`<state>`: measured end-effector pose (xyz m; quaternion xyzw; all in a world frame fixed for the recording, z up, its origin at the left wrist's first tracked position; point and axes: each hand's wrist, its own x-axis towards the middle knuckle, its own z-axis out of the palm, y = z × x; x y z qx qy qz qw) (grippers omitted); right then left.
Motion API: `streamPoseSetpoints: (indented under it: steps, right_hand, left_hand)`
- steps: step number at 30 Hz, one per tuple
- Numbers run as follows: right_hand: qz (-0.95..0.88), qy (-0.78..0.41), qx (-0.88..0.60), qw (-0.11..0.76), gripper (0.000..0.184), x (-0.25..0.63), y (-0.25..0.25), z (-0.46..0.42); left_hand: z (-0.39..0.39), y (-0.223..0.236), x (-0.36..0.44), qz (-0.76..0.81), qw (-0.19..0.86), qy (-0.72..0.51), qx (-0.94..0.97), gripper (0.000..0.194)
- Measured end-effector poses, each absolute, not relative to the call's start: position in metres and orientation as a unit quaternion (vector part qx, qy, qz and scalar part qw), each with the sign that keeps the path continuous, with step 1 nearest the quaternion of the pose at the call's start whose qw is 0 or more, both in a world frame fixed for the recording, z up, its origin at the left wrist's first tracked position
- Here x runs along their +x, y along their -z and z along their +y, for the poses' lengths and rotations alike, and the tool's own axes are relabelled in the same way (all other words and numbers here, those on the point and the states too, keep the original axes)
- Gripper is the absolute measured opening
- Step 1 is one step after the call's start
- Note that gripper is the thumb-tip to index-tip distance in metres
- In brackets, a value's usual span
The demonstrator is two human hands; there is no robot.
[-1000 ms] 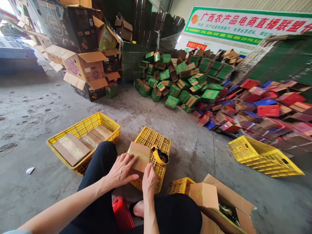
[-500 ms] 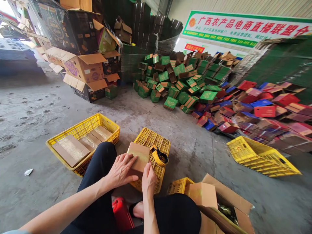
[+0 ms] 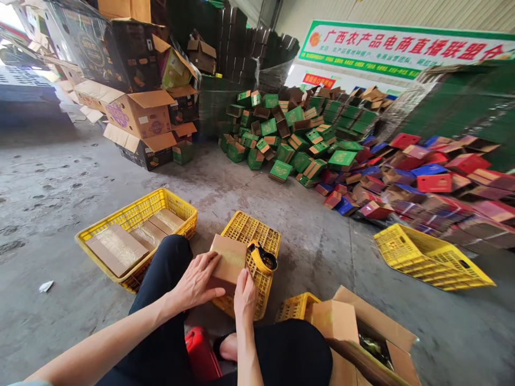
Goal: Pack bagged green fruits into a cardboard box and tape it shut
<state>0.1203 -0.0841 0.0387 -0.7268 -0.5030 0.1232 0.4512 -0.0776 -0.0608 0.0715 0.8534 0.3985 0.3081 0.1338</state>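
A small brown cardboard box point(image 3: 230, 258) with shiny tape across its top sits on an upturned yellow plastic crate point(image 3: 257, 230). My left hand point(image 3: 197, 282) holds the box at its left near edge, fingers over the top and thumb along the near side. At the right near corner, the curled fingers and thumb of my right hand point(image 3: 245, 295) grip the box; whether they also pinch a tape end is hidden. Just right of the box, a yellow-and-black tape dispenser point(image 3: 262, 257) lies on the crate, touched by neither hand.
At left, a yellow crate point(image 3: 96, 228) holds taped boxes point(image 3: 116, 247). An open carton point(image 3: 338, 324) with dark contents stands by my right knee, near a red object point(image 3: 201, 354) on the floor. Another yellow crate point(image 3: 430, 257) lies right. Heaped green boxes point(image 3: 281, 170) and red boxes point(image 3: 434, 183) lie beyond.
My left hand has shifted very slightly left and its fingers have drawn back a little on the box top. The right hand, box and dispenser stay nearly where they were.
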Motion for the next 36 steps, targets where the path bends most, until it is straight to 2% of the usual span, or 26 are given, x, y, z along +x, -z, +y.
streamPoseSetpoints:
  steps: [17,24,31,36]
  right_hand:
    - [-0.495,-0.120,-0.736,0.446,0.095,0.121,-0.035,-0.085]
    - [-0.495,-0.121,-0.737,0.444,0.103,0.121,-0.039,-0.085]
    - [-0.487,-0.137,-0.741,0.442,0.100,0.118,-0.038,-0.087]
    - [-0.491,-0.133,-0.739,0.441,0.102,0.116,-0.034,-0.086]
  left_hand:
    - [-0.064,-0.079,-0.084,0.392,0.138,-0.261,0.871,0.086]
    - [-0.057,-0.078,-0.074,0.414,0.144,-0.273,0.857,0.098]
    - [-0.058,-0.077,-0.089,0.384,0.140,-0.255,0.876,0.088]
    - [-0.058,-0.085,-0.079,0.408,0.102,-0.239,0.875,0.095]
